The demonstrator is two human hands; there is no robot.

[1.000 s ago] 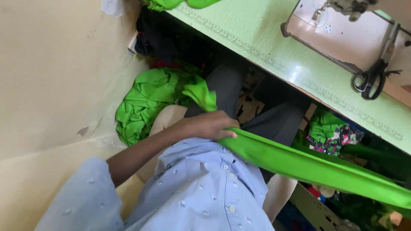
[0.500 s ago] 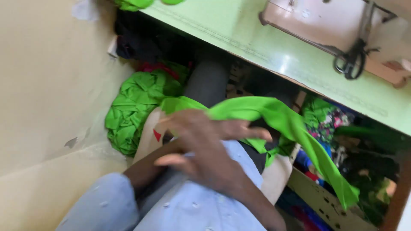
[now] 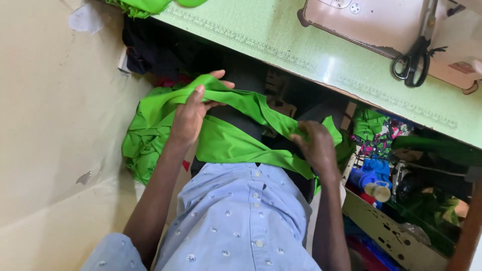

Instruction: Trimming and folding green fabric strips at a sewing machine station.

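Soft green cloth held in both your hands

Your left hand [image 3: 188, 118] and right hand [image 3: 314, 145] are closed on the bright green fabric strip [image 3: 241, 103]; it looks light and limp, so hold it at the folded edge

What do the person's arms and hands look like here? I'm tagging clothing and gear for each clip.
Both hands are bare: no gloves, rings or watch show on the left hand or the right hand. The forearms are uncovered too. A short sleeve of the light blue button-up shirt, which has small pale dots, shows at the left upper arm.
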